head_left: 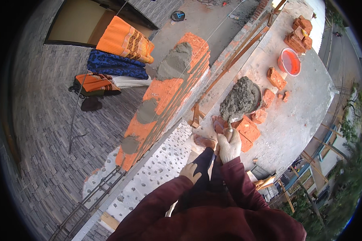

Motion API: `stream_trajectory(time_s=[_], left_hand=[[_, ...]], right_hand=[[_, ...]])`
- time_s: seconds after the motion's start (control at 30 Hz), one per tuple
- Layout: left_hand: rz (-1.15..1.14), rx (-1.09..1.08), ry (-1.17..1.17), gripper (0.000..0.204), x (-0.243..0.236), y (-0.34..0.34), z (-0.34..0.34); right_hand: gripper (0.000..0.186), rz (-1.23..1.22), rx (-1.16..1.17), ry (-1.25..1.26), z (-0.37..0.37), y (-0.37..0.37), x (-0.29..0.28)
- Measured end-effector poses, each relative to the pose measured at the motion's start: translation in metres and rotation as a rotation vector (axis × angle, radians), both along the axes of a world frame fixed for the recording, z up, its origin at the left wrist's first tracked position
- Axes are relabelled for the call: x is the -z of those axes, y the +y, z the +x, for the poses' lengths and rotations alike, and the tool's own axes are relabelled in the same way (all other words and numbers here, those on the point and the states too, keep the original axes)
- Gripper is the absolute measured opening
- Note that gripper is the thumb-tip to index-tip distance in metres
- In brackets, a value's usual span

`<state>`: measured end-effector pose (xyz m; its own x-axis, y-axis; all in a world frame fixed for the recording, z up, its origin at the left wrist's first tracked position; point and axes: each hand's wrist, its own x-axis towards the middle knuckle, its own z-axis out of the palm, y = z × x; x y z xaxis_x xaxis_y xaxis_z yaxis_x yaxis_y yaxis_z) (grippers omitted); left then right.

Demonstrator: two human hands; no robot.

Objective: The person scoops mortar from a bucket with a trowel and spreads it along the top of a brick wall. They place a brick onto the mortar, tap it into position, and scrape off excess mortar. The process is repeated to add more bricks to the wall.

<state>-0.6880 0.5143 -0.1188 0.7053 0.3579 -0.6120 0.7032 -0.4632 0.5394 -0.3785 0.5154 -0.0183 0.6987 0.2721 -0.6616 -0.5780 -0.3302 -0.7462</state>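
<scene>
My right hand [230, 145], in a pale knitted glove, is closed round the handle of a trowel [229, 125] whose blade is at a heap of grey mortar [239, 96] in a round pan. My left hand [191, 172] is near my left thigh with its fingers apart and nothing visible in it. Red bricks [247, 132] lie just right of my sandalled feet [204, 141]. To the left stands a brick wall [187, 74] with patches of wet mortar [147, 111] on top and a string stretched along it.
An orange bucket [289, 62] and brick stacks [298, 38] stand on the concrete slab [311, 100], whose edge drops to a street at right. Timber planks [239, 56] run beside the wall. At left, cloths [124, 38] hang on a line above the patterned paving and wall below.
</scene>
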Motion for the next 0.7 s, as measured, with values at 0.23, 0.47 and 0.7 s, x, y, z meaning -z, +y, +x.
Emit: stream_trajectory(time_s=[0.23, 0.47, 0.7], left_hand=[[-0.110, -0.206, 0.059, 0.063, -0.044, 0.010, -0.026], [-0.136, -0.387, 0.207, 0.066, -0.051, -0.008, -0.068], [-0.281, -0.472, 0.268, 0.069, -0.052, -0.031, -0.069]], right_hand=[[0.022, 0.549, -0.157, 0.297, -0.016, 0.132, -0.097], [0.024, 1.043, 0.108, 0.857, 0.044, 0.224, -0.008], [0.026, 0.993, -0.209, 0.637, 0.042, 0.133, -0.042]])
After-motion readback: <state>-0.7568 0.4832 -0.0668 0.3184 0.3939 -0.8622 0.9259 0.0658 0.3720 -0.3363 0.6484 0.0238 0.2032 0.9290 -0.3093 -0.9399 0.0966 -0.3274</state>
